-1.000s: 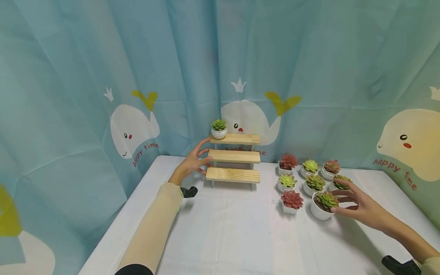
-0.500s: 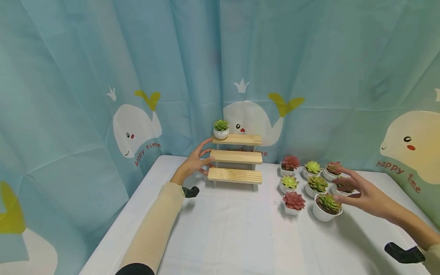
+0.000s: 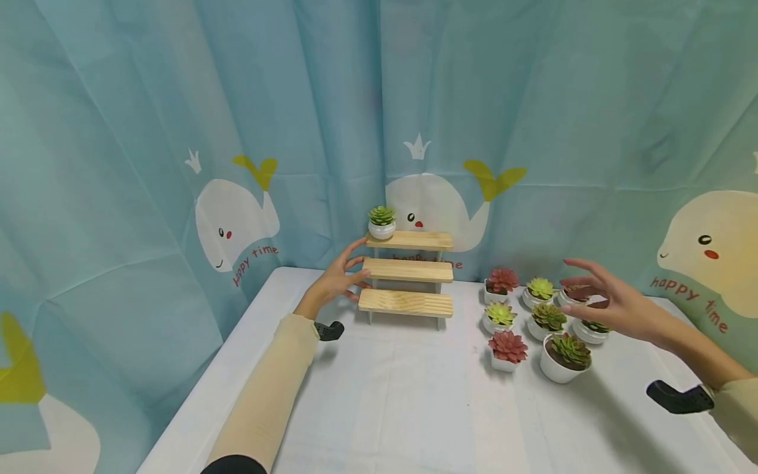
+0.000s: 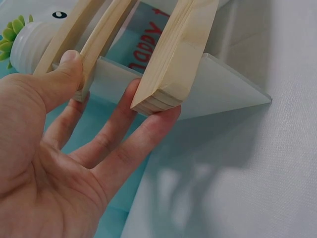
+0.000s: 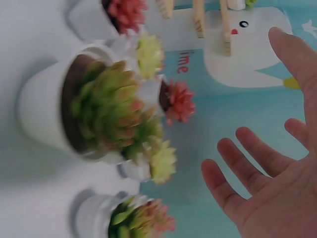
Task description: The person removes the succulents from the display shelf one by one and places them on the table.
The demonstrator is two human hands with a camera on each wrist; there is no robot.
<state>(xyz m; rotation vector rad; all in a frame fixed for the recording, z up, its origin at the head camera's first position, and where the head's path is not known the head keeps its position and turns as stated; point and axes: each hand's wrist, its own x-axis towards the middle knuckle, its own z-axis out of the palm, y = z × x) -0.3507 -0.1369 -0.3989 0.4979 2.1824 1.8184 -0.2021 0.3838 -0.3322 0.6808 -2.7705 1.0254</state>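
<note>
My left hand [image 3: 334,283] holds the left end of a three-tier wooden plant stand [image 3: 408,270] with white side supports. In the left wrist view the thumb [image 4: 70,58] presses the middle board, while fingertips touch the ends of the boards. A green succulent in a round white pot [image 3: 381,224] stands on the top board's left end. My right hand [image 3: 624,306] hovers, fingers spread and holding nothing, above the back right of the grouped potted succulents. It partly hides a reddish succulent [image 3: 576,294] and a green one [image 3: 592,330] in the head view.
Nearer on the white table [image 3: 414,395] are a larger white pot with a green succulent [image 3: 565,359] and a dark red succulent [image 3: 507,349]. Several more white pots stand close behind them. A blue whale-print curtain [image 3: 331,131] hangs behind the table.
My right hand has left the larger front pot and moved back and up over the rear pots. The left hand stays on the stand. The pots have not moved.
</note>
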